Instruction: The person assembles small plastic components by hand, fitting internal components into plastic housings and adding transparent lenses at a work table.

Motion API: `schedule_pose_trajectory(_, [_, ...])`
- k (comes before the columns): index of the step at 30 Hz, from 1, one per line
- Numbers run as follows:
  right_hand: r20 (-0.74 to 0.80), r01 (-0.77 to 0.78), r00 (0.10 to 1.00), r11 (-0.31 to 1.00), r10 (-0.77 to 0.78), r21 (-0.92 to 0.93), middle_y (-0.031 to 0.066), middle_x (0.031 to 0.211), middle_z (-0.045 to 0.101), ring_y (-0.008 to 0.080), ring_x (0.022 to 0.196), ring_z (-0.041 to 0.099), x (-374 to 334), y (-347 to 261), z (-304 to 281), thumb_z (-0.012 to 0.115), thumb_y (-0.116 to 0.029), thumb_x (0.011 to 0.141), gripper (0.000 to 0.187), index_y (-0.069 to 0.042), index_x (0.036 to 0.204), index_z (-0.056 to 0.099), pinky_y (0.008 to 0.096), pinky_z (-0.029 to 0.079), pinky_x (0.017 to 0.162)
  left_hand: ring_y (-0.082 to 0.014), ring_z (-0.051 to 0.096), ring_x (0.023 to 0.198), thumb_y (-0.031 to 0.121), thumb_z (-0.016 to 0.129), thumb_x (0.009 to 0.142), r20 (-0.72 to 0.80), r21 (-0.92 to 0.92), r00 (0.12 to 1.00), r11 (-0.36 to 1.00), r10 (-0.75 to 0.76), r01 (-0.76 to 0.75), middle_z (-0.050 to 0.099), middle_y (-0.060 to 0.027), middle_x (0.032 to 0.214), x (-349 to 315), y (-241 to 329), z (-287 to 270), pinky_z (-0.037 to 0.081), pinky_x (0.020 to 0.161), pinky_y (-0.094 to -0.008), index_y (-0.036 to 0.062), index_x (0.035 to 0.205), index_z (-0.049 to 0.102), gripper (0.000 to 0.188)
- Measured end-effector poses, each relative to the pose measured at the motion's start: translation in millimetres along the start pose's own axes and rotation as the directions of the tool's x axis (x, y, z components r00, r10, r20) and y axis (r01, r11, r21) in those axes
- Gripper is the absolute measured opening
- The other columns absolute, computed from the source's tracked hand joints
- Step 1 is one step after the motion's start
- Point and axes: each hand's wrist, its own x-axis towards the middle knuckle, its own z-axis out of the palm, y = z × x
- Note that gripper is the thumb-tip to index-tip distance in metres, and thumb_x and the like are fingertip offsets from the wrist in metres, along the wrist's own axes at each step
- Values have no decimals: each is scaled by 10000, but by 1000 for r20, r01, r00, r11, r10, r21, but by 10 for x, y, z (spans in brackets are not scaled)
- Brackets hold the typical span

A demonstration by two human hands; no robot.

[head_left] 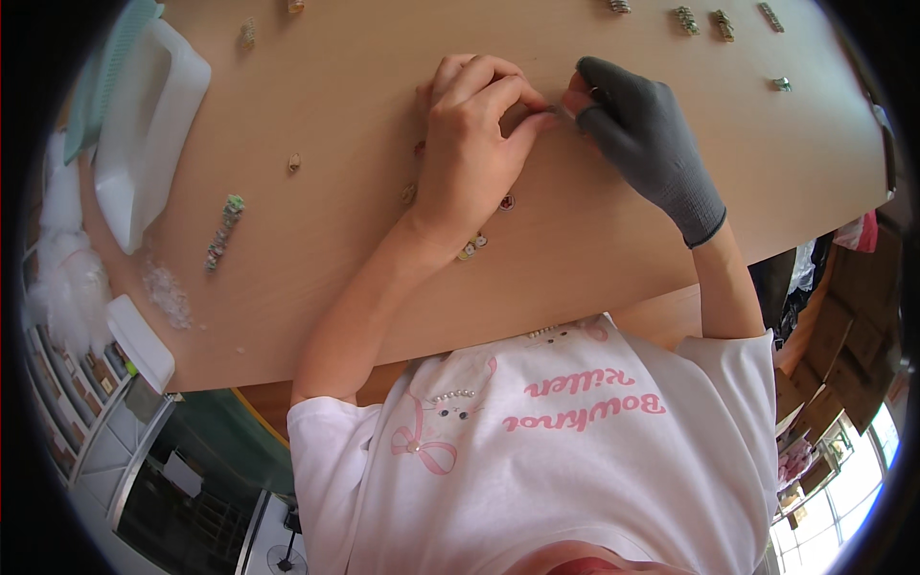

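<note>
Small piece (555,110), blurred and too small for its kind to be told, is held above the table (335,254), between the 2 hands. It is pinched between the thumb and index finger of the bare left hand (479,120), whose other fingers are bent. The right hand (640,125) is covered by a grey glove (661,144), with bare skin shown at the fingertips. Its fingers are curled in just beside the small piece; whether anything is gripped by them cannot be told.

Near the left wrist, a cluster of small round pieces (471,248) and 1 dark-centred round piece (507,202) are laid on the table. Farther left, 1 oval piece (294,162) and a long bundle (225,233) are seen, well apart. At the far right, 4 short bundles (688,20) are spread near the table's upper edge, with 1 small shiny piece (782,84) below them. At the left edge, a white tray (177,105) is placed beside a mint-green basket (103,72), with clear plastic bits (168,295) scattered below.
</note>
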Motion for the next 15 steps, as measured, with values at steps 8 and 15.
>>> schedule_pose_trajectory(8, [-83,38,996,999,-39,-5,147,710,648,340,625,632,-30,14,45,597,-87,833,104,-13,906,606,370,499,601,-230,550,993,76,808,720,-7,-20,1000,1000,-1,1,630,8,888,-1,10,13,354,888,-390,71,748,674,137])
schedule_pose_trajectory(15, [63,134,990,988,-130,-74,133,697,641,303,593,618,-13,30,-36,601,-89,850,112,-20,938,604,349,484,568,-225,553,975,75,813,707,17,-17,999,999,-35,36,627,15,872,31,28,-7,336,861,-383,69,735,674,142])
